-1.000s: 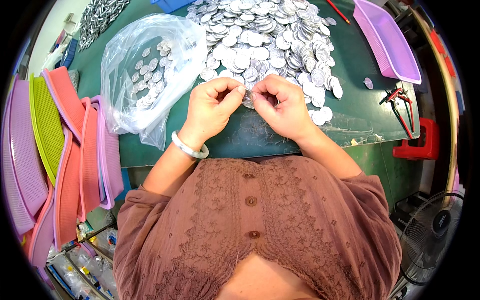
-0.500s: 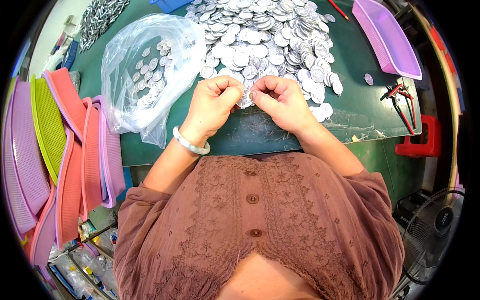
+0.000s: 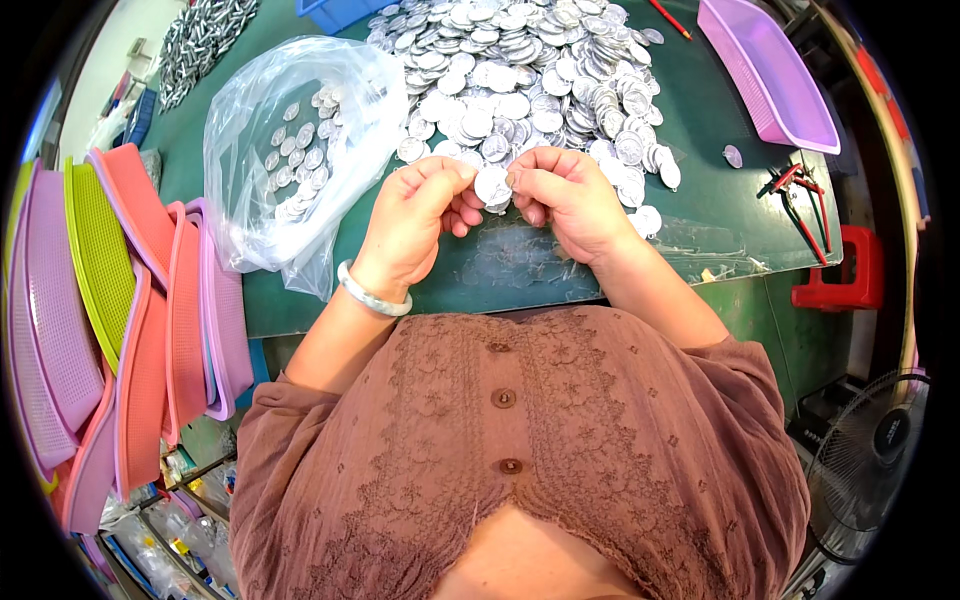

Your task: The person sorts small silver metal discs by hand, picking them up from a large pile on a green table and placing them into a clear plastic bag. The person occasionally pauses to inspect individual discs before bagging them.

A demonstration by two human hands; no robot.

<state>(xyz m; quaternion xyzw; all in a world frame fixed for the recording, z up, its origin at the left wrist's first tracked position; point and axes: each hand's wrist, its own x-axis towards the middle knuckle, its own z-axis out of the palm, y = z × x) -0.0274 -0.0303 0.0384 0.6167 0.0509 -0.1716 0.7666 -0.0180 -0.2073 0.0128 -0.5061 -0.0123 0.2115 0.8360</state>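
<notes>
Between my two hands is a round silver medallion [image 3: 492,187], its bright flat face turned up. My right hand [image 3: 572,198] pinches its right edge with thumb and forefinger. My left hand [image 3: 418,208] has its thumb and forefinger closed at the left edge, the other fingers curled below. Just beyond the hands spreads a large heap of similar silver medallions [image 3: 500,75] on the green table. To the left lies a clear plastic bag [image 3: 240,130], with several medallions [image 3: 305,150] showing through it.
A purple basket [image 3: 770,85], red-handled pliers [image 3: 800,205] and a lone medallion [image 3: 733,156] are on the right. Stacked pink, green and purple baskets [image 3: 130,300] crowd the left side. Small metal parts [image 3: 200,50] lie far left. A red stool [image 3: 850,275] and a fan [image 3: 870,450] stand right.
The medallion's face has tilted up and now shows as a bright disc. My left hand has shifted slightly left and its lower fingers have come into view beneath.
</notes>
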